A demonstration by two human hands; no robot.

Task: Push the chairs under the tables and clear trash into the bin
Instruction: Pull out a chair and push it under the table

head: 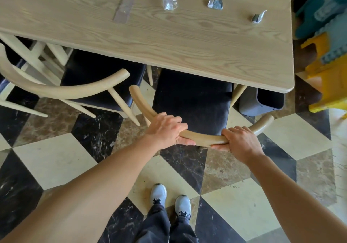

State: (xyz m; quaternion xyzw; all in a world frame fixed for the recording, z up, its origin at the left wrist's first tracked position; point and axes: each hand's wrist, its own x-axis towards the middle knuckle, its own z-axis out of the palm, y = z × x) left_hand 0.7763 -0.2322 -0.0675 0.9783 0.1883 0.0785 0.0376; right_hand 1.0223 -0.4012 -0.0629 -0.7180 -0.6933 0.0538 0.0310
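Right hand [242, 142] on chair [191, 100] beside bin [251, 104]

Black, cream and brown marble floor [52, 160], yellow and teal plastic objects [330, 77]

Figure: Setting beyond the work at hand.
We note a tiled floor [56, 160] of black, cream and brown diamonds, grey sneakers [158, 192], dark trousers [159, 224], and a teal plastic item [323, 8] above a yellow plastic stool [330, 85] at right.
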